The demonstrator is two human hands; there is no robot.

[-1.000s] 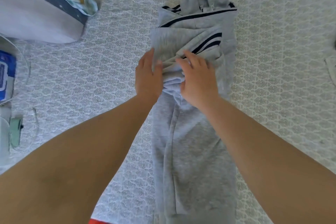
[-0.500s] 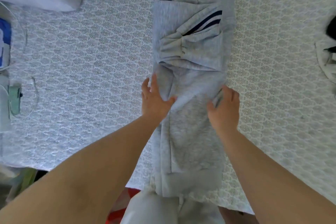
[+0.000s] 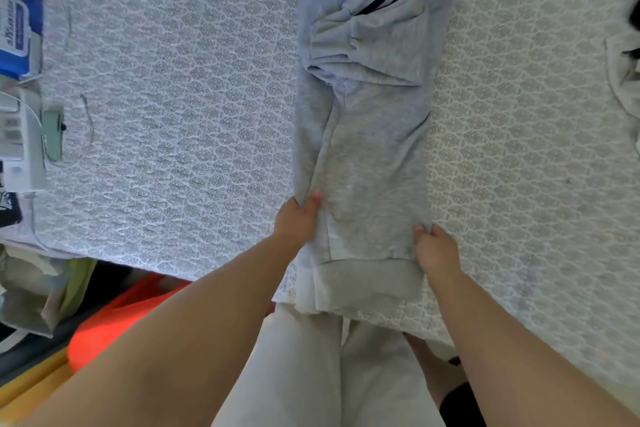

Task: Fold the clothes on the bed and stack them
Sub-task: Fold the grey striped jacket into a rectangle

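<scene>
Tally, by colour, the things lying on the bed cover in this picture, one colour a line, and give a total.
Grey: 1, the striped sweatshirt gripped at its lower sides by the left hand and right hand
Blue: 1, the packet at the left edge
Green: 1, a small object, too blurred to name
White: 1, a cable
Total: 4

Soft, even daylight fills the scene, bright enough to wash the patterned bed cover (image 3: 194, 87) pale, with only faint shadows in the folds of the grey garment (image 3: 374, 135). No hard glare shows. The wide-angle lens bends the edges, and the blue packet (image 3: 17, 24) and items at the left margin smear with blur.
</scene>
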